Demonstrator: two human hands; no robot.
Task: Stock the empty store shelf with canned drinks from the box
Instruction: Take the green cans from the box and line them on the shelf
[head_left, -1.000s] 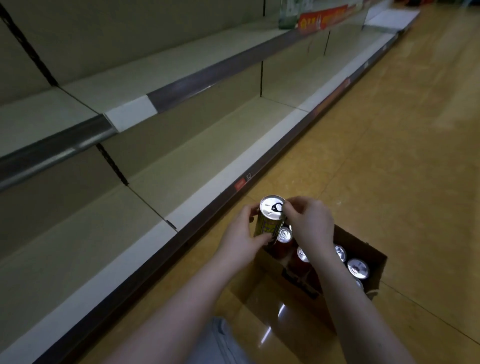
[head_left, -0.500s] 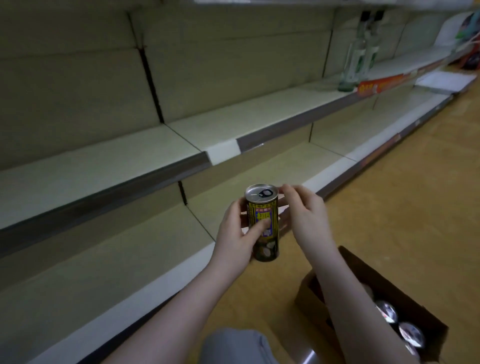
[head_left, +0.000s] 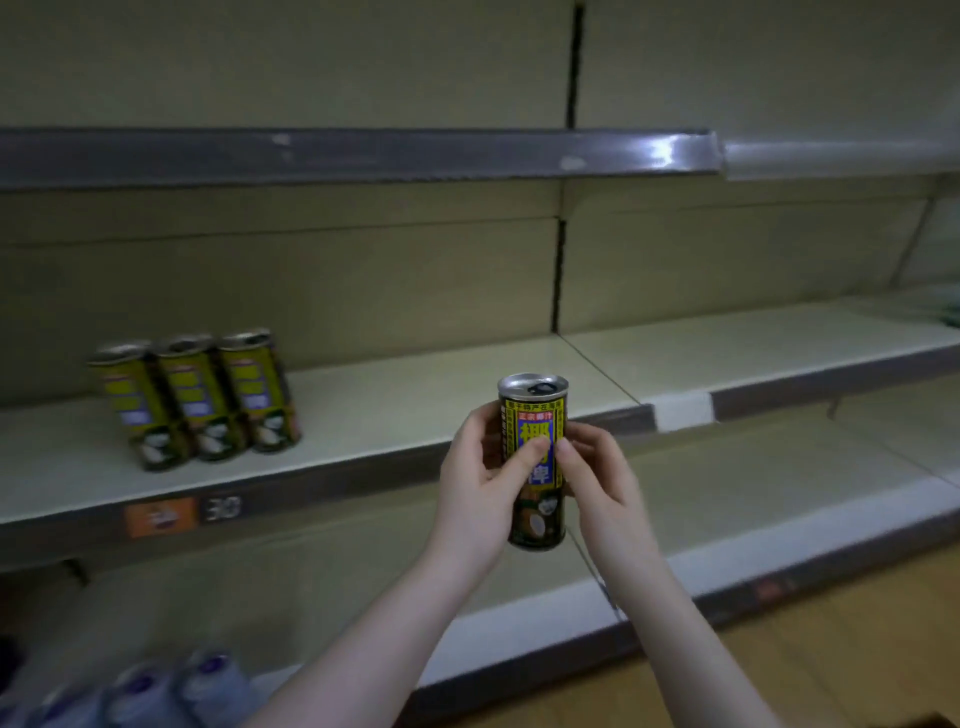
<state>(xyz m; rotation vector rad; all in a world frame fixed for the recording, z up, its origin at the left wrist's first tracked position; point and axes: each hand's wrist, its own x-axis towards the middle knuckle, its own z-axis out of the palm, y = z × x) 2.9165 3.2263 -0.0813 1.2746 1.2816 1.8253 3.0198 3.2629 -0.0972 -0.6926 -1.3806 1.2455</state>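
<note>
A yellow and green drink can (head_left: 531, 421) is held upright in the air by both hands. The left hand (head_left: 478, 483) is wrapped round its left side, with the thumb laid across the blue label. The right hand (head_left: 597, 478) pinches its right side with the fingertips. The silver top with the pull tab is seen just above the fingers. Behind the held can, the middle shelf (head_left: 415, 395) is seen. Well off to the left of the grip, three cans of the same kind (head_left: 200, 397) are stood side by side on that shelf. An orange tag (head_left: 160, 516) is stuck on the shelf edge below them. Far down and left of the grip, some blurry purple-topped things (head_left: 156, 691) are seen.
</note>
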